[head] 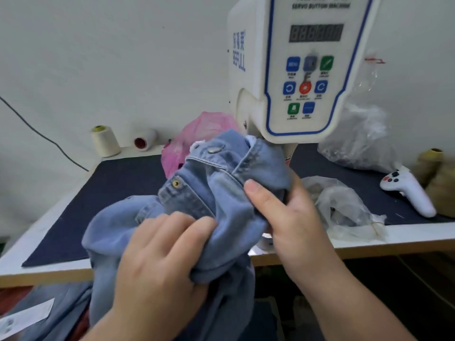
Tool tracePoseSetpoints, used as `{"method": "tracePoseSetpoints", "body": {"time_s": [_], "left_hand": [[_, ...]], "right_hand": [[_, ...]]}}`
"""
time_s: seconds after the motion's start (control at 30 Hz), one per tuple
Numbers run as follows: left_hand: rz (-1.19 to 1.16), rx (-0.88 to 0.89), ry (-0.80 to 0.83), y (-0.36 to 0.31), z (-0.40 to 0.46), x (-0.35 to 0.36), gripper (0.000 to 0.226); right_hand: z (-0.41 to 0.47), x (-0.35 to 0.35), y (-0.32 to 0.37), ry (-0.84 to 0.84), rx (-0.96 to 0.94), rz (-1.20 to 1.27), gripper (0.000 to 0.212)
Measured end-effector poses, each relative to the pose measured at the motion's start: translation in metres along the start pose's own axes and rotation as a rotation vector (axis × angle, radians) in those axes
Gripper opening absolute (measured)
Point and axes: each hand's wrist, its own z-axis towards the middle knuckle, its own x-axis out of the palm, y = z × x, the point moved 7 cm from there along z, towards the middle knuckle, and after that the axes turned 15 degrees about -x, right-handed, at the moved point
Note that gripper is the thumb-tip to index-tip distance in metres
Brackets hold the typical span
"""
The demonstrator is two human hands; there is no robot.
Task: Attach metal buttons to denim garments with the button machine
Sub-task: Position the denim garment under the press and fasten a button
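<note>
A light blue denim garment [221, 193] is bunched up in front of the white button machine [290, 70], its top edge just under the machine's head. A silver metal button [213, 150] sits near the garment's top, and a small brass rivet back [175, 184] shows lower on a strap. My left hand [160, 262] grips a bunch of the denim from below left. My right hand [293, 217] holds the garment's right side, thumb pressed on top of the fabric. The machine's die and anvil are hidden behind the denim.
The dark blue mat [110, 200] covers the white table [406, 242]. A pink plastic bag [197, 134], two thread cones [104, 141], clear plastic bags [344, 207] and a white handheld controller [406, 190] lie around the machine. More denim [49, 306] hangs below the table edge.
</note>
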Motion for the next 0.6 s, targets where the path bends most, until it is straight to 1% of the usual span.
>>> {"method": "tracePoseSetpoints", "body": {"time_s": [0.03, 0.1, 0.17, 0.2, 0.23, 0.27, 0.3, 0.33, 0.4, 0.43, 0.5, 0.6], "left_hand": [[-0.029, 0.005, 0.045, -0.003, -0.003, 0.001, 0.014], [-0.094, -0.032, 0.169, -0.012, 0.003, 0.014, 0.026], [-0.181, -0.268, 0.434, 0.001, 0.01, 0.038, 0.033], [-0.252, -0.357, 0.536, 0.006, 0.009, 0.047, 0.034], [-0.296, -0.299, 0.568, 0.005, 0.006, 0.047, 0.036], [-0.329, -0.217, 0.555, 0.0, 0.005, 0.041, 0.036], [-0.352, -0.202, 0.515, -0.004, 0.004, 0.034, 0.039], [-0.427, -0.24, 0.511, -0.005, 0.004, 0.028, 0.043], [-0.568, -0.323, 0.457, -0.004, 0.006, 0.025, 0.046], [-0.605, -0.361, 0.425, -0.005, 0.01, 0.023, 0.045], [-0.61, -0.371, 0.374, -0.015, 0.022, 0.022, 0.039], [-0.584, -0.282, 0.394, -0.041, 0.033, 0.017, 0.024]], "right_hand": [[-0.003, -0.009, 0.004, -0.041, -0.021, 0.009, 0.027], [-0.01, -0.024, 0.014, -0.091, -0.067, 0.016, 0.021], [-0.015, -0.033, 0.023, -0.113, -0.088, 0.011, 0.02], [-0.018, -0.037, 0.025, -0.123, -0.072, -0.01, 0.025], [-0.024, -0.04, 0.026, -0.133, -0.042, 0.003, 0.026], [-0.028, -0.043, 0.025, -0.155, -0.006, 0.038, 0.021], [-0.03, -0.045, 0.025, -0.188, 0.008, 0.074, 0.017], [-0.034, -0.049, 0.026, -0.23, -0.015, 0.115, 0.021], [-0.041, -0.055, 0.035, -0.249, -0.087, 0.197, 0.032], [-0.044, -0.056, 0.041, -0.248, -0.121, 0.174, 0.036], [-0.048, -0.057, 0.049, -0.233, -0.209, 0.07, 0.036], [-0.056, -0.046, 0.053, -0.242, -0.265, -0.042, 0.029]]}}
